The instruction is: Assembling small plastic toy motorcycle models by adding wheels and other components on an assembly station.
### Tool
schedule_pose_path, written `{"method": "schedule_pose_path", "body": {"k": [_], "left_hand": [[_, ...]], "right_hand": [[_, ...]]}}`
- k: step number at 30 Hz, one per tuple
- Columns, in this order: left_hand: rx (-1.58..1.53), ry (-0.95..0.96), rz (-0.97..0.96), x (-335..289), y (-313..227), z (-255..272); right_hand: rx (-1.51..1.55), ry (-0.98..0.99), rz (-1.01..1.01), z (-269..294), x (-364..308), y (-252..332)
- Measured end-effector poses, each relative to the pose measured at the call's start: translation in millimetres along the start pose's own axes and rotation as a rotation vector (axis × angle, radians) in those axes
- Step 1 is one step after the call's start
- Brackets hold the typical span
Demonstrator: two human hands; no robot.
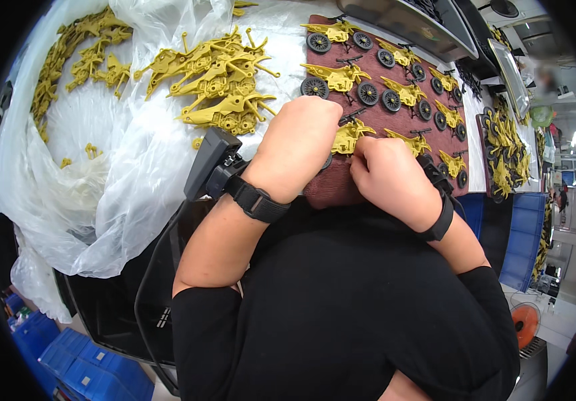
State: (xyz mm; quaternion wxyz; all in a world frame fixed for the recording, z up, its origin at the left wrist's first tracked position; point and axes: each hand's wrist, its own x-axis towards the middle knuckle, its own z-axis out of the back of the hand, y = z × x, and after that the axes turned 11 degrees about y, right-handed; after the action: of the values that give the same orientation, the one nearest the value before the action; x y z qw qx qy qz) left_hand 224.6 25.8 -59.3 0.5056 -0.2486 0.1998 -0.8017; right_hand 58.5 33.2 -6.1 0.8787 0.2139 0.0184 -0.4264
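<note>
Both hands are at a yellow toy motorcycle (349,138) in the near row on a dark red cloth (331,187). My left hand (304,137) is closed over its left end, the fingertips hidden beneath the hand. From the right, my right hand (389,175) has its thumb and curled fingers pressed together at the toy's right end. A black handlebar piece (353,117) shows just beyond, and a black wheel partly shows under my left hand. Other yellow toy motorcycles (336,77) with black spoked wheels (368,93) lie in rows on the cloth.
A heap of yellow toy body parts (224,83) lies on clear plastic sheeting to the left. More yellow parts lie in a plastic-lined container (61,63). A grey bin (415,23) stands at the back. Finished-looking toys (505,144) are piled at the right. Blue crates (94,367) stand low at left.
</note>
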Motion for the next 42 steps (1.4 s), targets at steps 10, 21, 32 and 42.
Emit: {"method": "schedule_pose_path", "body": {"k": [10, 21, 32, 42], "left_hand": [[-0.074, -0.03, 0.008, -5, -6, -1], [-0.061, -0.028, -0.002, -5, -7, 1], [0.023, 0.015, 0.015, -2, -4, 6], [-0.388, -0.015, 0.001, 19, -28, 26]], "right_hand": [[-0.159, 0.117, -0.059, 0, 8, 6], [-0.236, 0.122, 0.003, -1, 7, 1], [0.309, 0.31, -0.37, 31, 0, 11], [0.69, -0.134, -0.177, 42, -41, -23]]}}
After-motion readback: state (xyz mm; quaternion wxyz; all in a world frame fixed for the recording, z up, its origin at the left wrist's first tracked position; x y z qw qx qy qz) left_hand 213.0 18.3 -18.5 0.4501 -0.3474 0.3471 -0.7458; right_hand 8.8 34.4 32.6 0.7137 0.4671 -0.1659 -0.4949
